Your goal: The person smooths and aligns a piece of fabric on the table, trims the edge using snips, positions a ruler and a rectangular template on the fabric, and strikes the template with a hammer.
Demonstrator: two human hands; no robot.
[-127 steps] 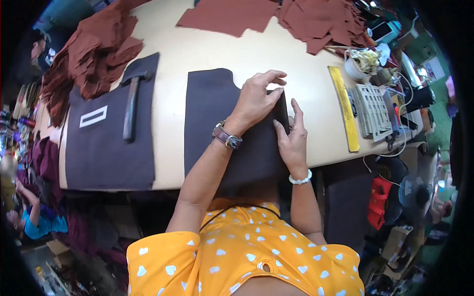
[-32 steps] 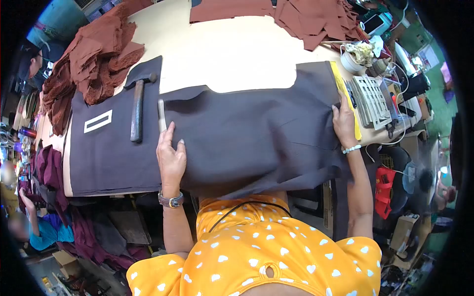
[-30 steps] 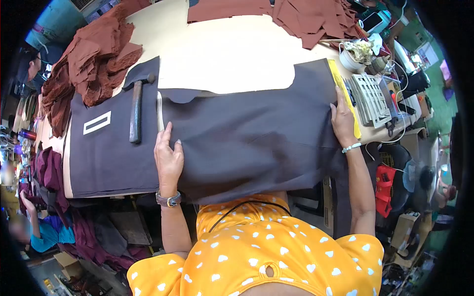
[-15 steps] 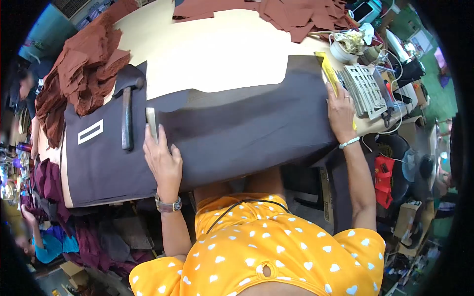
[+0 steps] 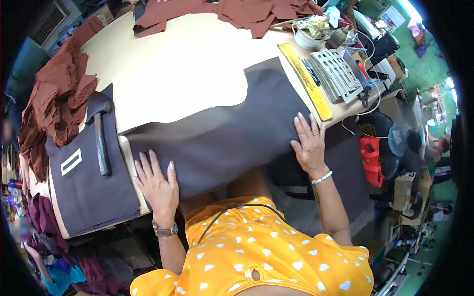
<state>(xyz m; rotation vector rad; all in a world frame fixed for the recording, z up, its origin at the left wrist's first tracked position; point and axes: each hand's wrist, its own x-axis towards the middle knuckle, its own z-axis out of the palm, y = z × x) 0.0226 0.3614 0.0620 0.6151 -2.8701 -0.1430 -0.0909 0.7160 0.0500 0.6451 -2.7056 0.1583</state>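
"dark cloth panel (image 5: 217,143): where exactly does it sit?"

"across the near side of the table (image 5: 168,64), between a second dark piece (image 5: 94,202) on the left and the yellow strip (image 5: 305,81) on the right. its near edge seems to hang past the table's rim; i can't tell how far."

"and the hands?"

"both palms down on it, pinching nothing that i can see. the left hand (image 5: 158,190) lies at the left end, by the narrow band of bare tabletop, fingers a little spread, thumb standing apart. the right hand (image 5: 311,150) is at the lower right corner, near the yellow strip, its fingers slightly apart too, thumb angled inward."

"which step would you call this?"

"spreading and smoothing, i'd judge: ends under the hands, middle free. the far left part looks blurred, so i can't say whether it lies flat there."

"what would the next move call for?"

"light, even pressure at both ends, i'd think. cloth this soft would probably ripple if one palm pushed inward."

"anything in the way?"

"not really. the hammer (image 5: 100,143) and the white frame (image 5: 70,157) lie on the second piece, neither touching the panel."
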